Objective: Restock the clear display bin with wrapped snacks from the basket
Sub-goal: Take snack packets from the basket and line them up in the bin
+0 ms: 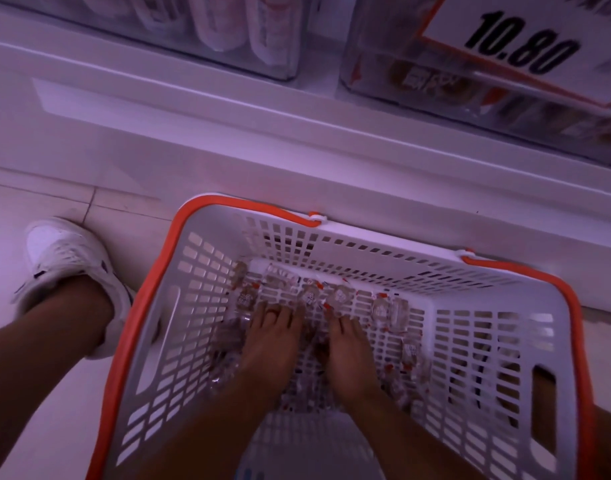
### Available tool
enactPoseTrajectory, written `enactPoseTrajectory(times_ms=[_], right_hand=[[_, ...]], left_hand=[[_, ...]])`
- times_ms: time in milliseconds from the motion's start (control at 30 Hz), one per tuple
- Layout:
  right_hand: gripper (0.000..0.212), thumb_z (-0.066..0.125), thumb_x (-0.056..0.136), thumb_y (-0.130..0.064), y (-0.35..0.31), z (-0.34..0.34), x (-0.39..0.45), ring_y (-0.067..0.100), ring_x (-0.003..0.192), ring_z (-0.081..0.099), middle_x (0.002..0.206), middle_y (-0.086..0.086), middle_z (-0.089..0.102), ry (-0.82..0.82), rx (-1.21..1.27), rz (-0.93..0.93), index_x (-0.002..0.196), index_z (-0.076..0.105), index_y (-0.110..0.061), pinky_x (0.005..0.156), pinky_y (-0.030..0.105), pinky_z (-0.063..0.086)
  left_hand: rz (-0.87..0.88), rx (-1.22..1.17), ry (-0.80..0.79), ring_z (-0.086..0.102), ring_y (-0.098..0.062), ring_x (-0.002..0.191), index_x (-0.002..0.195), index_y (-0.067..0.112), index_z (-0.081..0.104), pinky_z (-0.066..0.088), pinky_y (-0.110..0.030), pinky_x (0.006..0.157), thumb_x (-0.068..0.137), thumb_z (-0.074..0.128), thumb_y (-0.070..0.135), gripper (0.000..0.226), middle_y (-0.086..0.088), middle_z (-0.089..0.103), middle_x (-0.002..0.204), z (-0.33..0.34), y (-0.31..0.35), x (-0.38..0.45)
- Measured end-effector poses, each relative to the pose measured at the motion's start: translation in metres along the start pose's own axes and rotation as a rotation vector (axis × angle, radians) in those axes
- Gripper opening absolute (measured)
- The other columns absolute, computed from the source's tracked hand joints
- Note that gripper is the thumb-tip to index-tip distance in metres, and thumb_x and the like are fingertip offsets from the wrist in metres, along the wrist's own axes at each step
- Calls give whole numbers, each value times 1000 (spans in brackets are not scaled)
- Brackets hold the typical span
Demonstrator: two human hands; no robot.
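A grey slotted basket [394,252] with orange handles stands on the floor against the shelf base. Several wrapped snacks [388,311], clear packets with brown rounds and red marks, lie scattered on its bottom. Both my hands are down inside it, palms down and side by side. My left hand [271,336], with a ring on one finger, rests on the snacks at centre left. My right hand [345,348] lies beside it, fingertips touching a packet. What is under the palms is hidden. The clear display bin [376,88] sits on the shelf at top right, holding similar snacks.
A white price card [518,46] reading 10.80 hangs on the bin's front. A second clear bin [207,32] with pale wrapped goods stands to its left. The white shelf ledge [227,116] juts out above the basket. My foot in a white sneaker [65,258] stands on the tiled floor left of the basket.
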State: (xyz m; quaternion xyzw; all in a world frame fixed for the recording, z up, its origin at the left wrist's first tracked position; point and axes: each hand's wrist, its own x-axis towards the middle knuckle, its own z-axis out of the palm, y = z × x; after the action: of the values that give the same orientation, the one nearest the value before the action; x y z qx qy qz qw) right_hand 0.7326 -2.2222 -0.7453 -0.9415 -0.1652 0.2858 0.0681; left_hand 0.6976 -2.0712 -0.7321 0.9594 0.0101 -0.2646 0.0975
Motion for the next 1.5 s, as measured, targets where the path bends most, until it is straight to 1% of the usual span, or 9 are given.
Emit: enactPoseTrajectory(times_ms=[233,367,467,600,800,967,1067,1267,1500], right_hand=[[25,66,82,-23,3,7,-10,24,112,50,114,2,52,-35,112,44,104,55,-19,89,32,41],[24,74,77,-31,13,-2,-24,25,84,65,85,5,69,-46,391,218,88,59,-16,64,30,40],[20,80,75,-14,17,-28,-30,18,61,62,67,6,65,-54,752,306,72,60,-12,58,31,49],[24,87,73,-26,5,-110,-36,7,48,64,63,-3,69,-113,962,175,82,67,-15,43,23,47],[32,82,70,-29,-26,-244,-89,14,39,59,52,5,64,-68,1139,-66,80,58,-11,36,21,43],[35,80,63,-31,-47,-302,-153,17,43,59,62,16,64,-63,1381,-158,79,62,-5,38,23,45],[51,83,56,-32,-59,-325,-174,19,41,56,65,17,67,115,1475,-121,92,65,0,39,22,42],[50,88,42,-39,-68,-341,-173,21,53,57,69,20,71,403,1658,-42,82,76,-12,50,25,41],[24,74,84,-27,-61,-341,-149,7,66,68,87,2,78,512,1503,76,107,66,-28,62,20,51]], left_hand=[[-40,-42,-2,38,-33,130,133,18,43,5,-51,122,78,56,18,57,-10,43,139,2,14,-6],[81,-170,102,61,-28,106,110,15,59,23,-47,121,64,61,15,46,-4,66,106,4,5,-8],[-82,-845,138,60,-21,80,95,25,58,47,-32,83,76,57,-1,32,0,62,86,-23,4,-9],[-151,-1196,112,59,-8,61,119,32,51,49,-19,52,84,59,-9,54,-1,57,78,-96,6,-15],[-63,-1353,55,61,-10,51,107,21,62,50,-26,52,94,60,1,24,-5,64,81,-224,33,-77],[45,-1501,341,66,-10,69,105,15,66,56,-26,60,100,50,5,19,5,72,76,-283,81,-141],[177,-1433,566,67,5,80,109,24,63,52,-15,72,100,49,7,24,19,75,91,-302,100,-163],[156,-1644,544,72,-19,73,113,28,67,58,-32,60,97,55,6,29,-6,70,101,-316,110,-156],[143,-1465,684,73,-14,85,114,39,70,57,-20,71,96,58,7,40,7,74,109,-315,120,-131]])
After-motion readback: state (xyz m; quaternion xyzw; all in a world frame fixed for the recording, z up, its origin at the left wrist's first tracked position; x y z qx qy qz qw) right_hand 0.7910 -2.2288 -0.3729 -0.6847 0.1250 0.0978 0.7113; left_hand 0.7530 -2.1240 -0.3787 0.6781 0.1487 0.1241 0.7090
